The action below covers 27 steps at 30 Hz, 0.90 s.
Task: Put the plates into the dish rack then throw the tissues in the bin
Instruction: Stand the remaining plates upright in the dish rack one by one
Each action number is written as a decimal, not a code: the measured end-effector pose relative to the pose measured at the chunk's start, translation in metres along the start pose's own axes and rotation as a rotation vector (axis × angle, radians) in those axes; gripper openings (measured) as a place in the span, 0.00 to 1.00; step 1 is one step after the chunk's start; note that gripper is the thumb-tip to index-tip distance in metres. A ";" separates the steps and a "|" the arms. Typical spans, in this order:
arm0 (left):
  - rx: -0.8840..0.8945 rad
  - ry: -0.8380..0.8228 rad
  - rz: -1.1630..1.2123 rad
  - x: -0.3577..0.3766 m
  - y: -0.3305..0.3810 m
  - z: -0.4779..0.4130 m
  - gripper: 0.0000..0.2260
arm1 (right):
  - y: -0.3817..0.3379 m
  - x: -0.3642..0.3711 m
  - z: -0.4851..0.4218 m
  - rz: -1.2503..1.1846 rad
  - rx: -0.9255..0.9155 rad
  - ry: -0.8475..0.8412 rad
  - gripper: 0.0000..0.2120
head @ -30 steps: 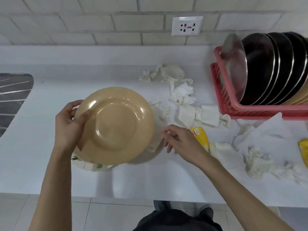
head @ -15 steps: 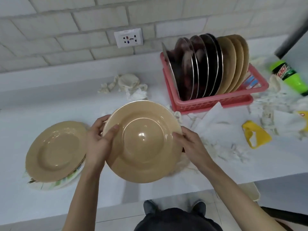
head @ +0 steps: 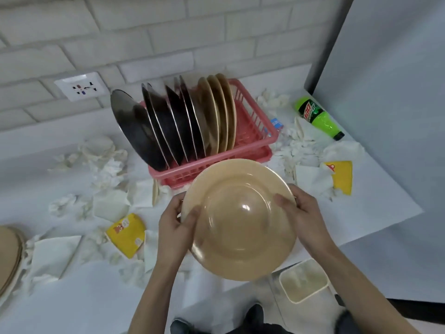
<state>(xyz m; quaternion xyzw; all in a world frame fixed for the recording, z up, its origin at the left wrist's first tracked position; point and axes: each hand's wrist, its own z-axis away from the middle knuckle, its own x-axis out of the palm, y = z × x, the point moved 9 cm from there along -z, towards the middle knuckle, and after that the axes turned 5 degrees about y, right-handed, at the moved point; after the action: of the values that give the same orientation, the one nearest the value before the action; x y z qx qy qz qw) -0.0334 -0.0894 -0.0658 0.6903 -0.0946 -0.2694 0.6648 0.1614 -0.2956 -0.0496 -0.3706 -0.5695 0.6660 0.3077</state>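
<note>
**Plate carried across to the dish rack, both hands on it**

The view has swung right along the white tabletop point(head: 72, 297). The pink dish rack point(head: 250, 153), at the right edge of the frame a second ago, now sits upper centre. It already holds a row of dark plates and three tan ones on edge.

The tan plate point(head: 240, 220) has come with the turn. A second ago it was above the stack of plates point(head: 8, 256); now it is centre frame, off the tabletop, just in front of the rack's near wall. The stack has slipped to the lower left edge, so more plates are left.

The grip has changed too. The left hand point(head: 173, 227) alone held the plate then; now it grasps the left rim and the right hand point(head: 305, 218) grasps the right rim, thumbs on the face.

The cream bin point(head: 304, 280) has come into view at lower right, below the tabletop edge.

The tissues point(head: 106, 169) lie scattered on both sides of the rack, untouched. The plate step looks close to a placement; the tissue step is not begun.
</note>
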 end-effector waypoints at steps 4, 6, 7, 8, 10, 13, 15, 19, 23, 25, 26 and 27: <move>0.085 0.016 -0.031 0.045 0.019 -0.003 0.20 | -0.032 -0.041 -0.032 0.046 -0.095 0.021 0.10; 0.180 0.003 -0.060 0.062 0.035 -0.009 0.23 | -0.051 -0.057 -0.048 0.055 -0.128 0.049 0.16; 0.224 -0.007 -0.087 0.070 0.042 -0.012 0.24 | -0.061 -0.064 -0.056 0.057 -0.140 0.056 0.18; 0.263 -0.018 -0.125 0.077 0.048 -0.017 0.23 | -0.071 -0.070 -0.064 0.061 -0.151 0.059 0.18; 0.313 -0.029 -0.214 0.088 0.053 -0.028 0.21 | -0.092 -0.082 -0.078 0.104 -0.175 0.071 0.17; 0.362 -0.063 -0.366 0.103 0.051 -0.043 0.22 | -0.125 -0.101 -0.096 0.238 -0.258 0.125 0.19; 0.377 -0.102 -0.486 0.113 0.046 -0.048 0.25 | -0.149 -0.108 -0.106 0.333 -0.340 0.171 0.21; 0.344 -0.104 -0.557 0.120 0.039 -0.049 0.30 | -0.194 -0.095 -0.122 0.520 -0.519 0.221 0.18; 0.314 -0.099 -0.581 0.121 0.035 -0.052 0.31 | -0.210 -0.061 -0.150 0.647 -0.586 0.223 0.16; 0.297 -0.097 -0.571 0.120 0.034 -0.054 0.31 | -0.211 -0.040 -0.166 0.692 -0.583 0.195 0.15; 0.291 -0.094 -0.569 0.119 0.033 -0.054 0.31 | -0.211 -0.030 -0.174 0.705 -0.573 0.178 0.16; 0.286 -0.091 -0.569 0.119 0.032 -0.053 0.32 | -0.209 -0.020 -0.181 0.709 -0.560 0.162 0.16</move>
<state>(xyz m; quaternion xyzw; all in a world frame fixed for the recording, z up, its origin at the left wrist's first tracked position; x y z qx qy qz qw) 0.0998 -0.1045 -0.0652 0.7629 0.0356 -0.4590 0.4539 0.3223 -0.1828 0.1457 -0.6623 -0.5398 0.5196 -0.0078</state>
